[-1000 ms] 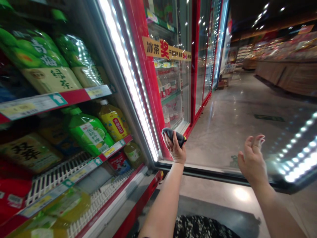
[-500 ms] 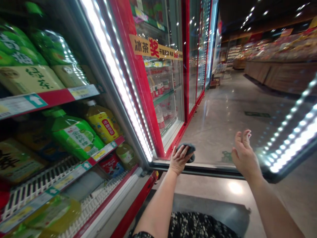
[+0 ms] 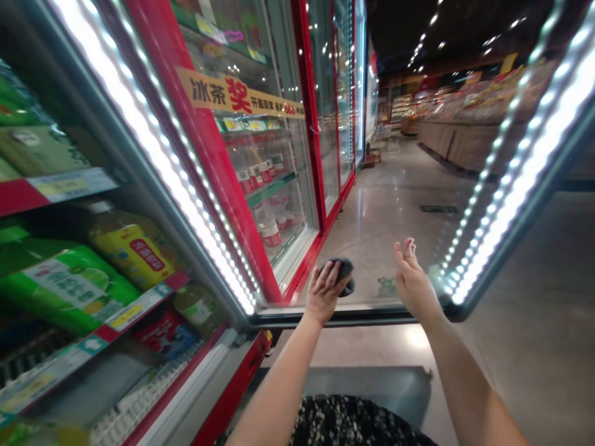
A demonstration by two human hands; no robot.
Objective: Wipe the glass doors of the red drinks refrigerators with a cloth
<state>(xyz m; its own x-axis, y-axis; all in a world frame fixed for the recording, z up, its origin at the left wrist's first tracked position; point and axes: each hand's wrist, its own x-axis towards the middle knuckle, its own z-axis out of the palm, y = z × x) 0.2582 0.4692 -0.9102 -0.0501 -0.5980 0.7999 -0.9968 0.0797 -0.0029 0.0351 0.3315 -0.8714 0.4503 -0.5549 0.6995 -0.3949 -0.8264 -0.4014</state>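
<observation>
A dark grey cloth (image 3: 346,282) lies bunched under my left hand (image 3: 322,292), which presses it to the lower part of the glass door (image 3: 372,248). My left fingers curl over the cloth just above the door's black bottom frame (image 3: 334,318). On the right, my right hand (image 3: 414,286) is raised by the glass near the lower right corner, its fingers extended and holding nothing. Whether it touches the pane I cannot tell. Bright LED strips run up both sides of the door.
To the left, fridge shelves hold a green drink bottle (image 3: 69,282) and a yellow-labelled bottle (image 3: 137,248). Beyond the glass stands a red-framed fridge (image 3: 320,179) with a yellow banner (image 3: 242,96). A wooden display counter (image 3: 458,139) stands across the shiny floor (image 3: 525,359).
My view has turned right, so shelves and door sit further left. My left hand and the cloth have slid slightly up and right on the glass. The right hand stays raised by the pane.
</observation>
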